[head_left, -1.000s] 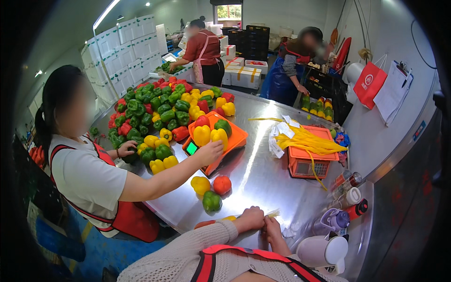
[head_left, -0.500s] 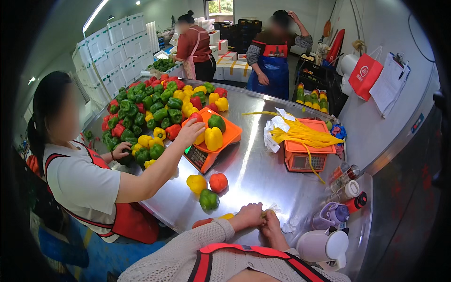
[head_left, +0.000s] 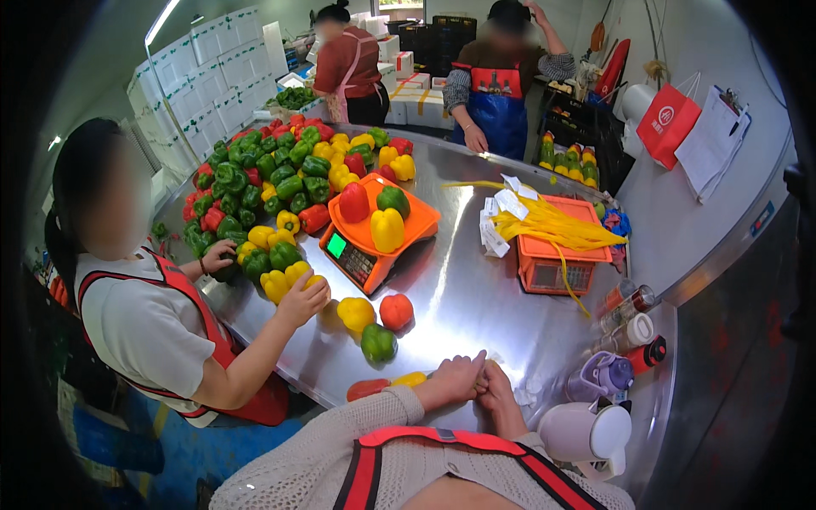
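Note:
My left hand (head_left: 459,380) and my right hand (head_left: 500,396) meet at the near edge of the metal table, fingers closed and pressed together. A small pale bit shows at the fingertips; what they hold is mostly hidden. By my left wrist lie a red pepper (head_left: 365,389) and a yellow pepper (head_left: 411,379), partly covered by my sleeve. Just beyond are a green bell pepper (head_left: 378,342), an orange-red one (head_left: 396,312) and a yellow one (head_left: 355,314). Farther off, an orange scale (head_left: 374,270) carries red, yellow and green peppers.
At left, a co-worker's hand (head_left: 304,299) touches yellow peppers beside a large pepper pile (head_left: 255,178). A second orange scale (head_left: 557,270) bears yellow ties (head_left: 552,229) and white labels. Bottles (head_left: 633,333), a purple jug (head_left: 595,378) and a white kettle (head_left: 586,433) line the right edge.
The co-worker's hand has left the scale for the yellow peppers nearer; one yellow pepper fewer shows on the scale. My hands stay together, and the whitish strands above my fingers show less.

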Motion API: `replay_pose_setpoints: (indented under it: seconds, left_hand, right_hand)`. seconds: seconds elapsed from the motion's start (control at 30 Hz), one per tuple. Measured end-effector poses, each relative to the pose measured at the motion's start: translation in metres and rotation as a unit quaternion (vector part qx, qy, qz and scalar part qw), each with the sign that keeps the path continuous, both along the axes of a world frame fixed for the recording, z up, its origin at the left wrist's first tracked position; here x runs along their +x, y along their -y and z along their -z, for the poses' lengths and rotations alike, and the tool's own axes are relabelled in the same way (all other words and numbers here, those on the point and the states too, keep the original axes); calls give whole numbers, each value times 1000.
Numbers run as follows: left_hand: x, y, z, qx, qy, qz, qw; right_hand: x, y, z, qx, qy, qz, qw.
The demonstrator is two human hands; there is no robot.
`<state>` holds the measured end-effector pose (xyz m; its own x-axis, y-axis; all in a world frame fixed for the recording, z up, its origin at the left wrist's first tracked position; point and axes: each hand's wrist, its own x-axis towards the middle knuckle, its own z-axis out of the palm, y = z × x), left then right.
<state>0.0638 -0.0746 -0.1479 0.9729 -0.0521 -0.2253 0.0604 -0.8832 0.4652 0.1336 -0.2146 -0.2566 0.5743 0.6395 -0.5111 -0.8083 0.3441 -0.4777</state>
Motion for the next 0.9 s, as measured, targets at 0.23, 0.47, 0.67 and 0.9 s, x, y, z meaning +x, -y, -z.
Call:
replay_pose_setpoints:
  seconds: [0.23, 0.47, 0.67, 0.9]
  left_hand:
    - [3, -8, 9, -54, -8, 32, 998]
    - [-92, -106, -3, -149, 110, -188, 964]
    - [-106, -91, -7, -88, 83, -228, 966]
    - [-141, -77, -1, -50, 138, -210, 967]
  right_hand:
    - [2, -24, -19, -131, -156, 138, 969]
    - [51, 10, -5, -251, 172, 110, 946]
    - [74, 3, -6, -226, 99, 100, 964]
    - [49, 13, -39, -183, 76, 132, 971]
